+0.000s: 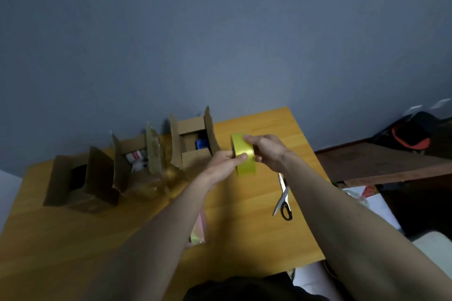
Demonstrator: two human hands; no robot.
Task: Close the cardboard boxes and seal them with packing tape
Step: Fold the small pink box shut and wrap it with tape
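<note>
So basically nothing is sealed yet. Going from the left: the left box (80, 181) sits on the worktop (244, 227) with its flaps standing up and a dark opening I can't see into at all. Next to it the middle box (137, 161) is open too, with something white and pinkish poking out, but it's too blurry to say what. There's a shiny patch on its front that might be old tape, hard to tell in this light. The right box (193, 142) also has all its flaps up and something blue inside, again can't say what. Then the hands: the left hand (225, 164) has its grip pinched on the near edge of the yellow tape roll (243, 154), thumb pressed on the outer face, my guess is hunting for the loose end. The right hand (266, 151) has its grip wrapped around the roll from the other side, holding it up just off the worktop, right beside the right box. No strip looks pulled out yet as far as I can see. The scissors (283, 199) lie on the worktop to the right, untouched. So all three boxes are left to close and tape. There's also something pinkish under the left forearm, mostly hidden.
</note>
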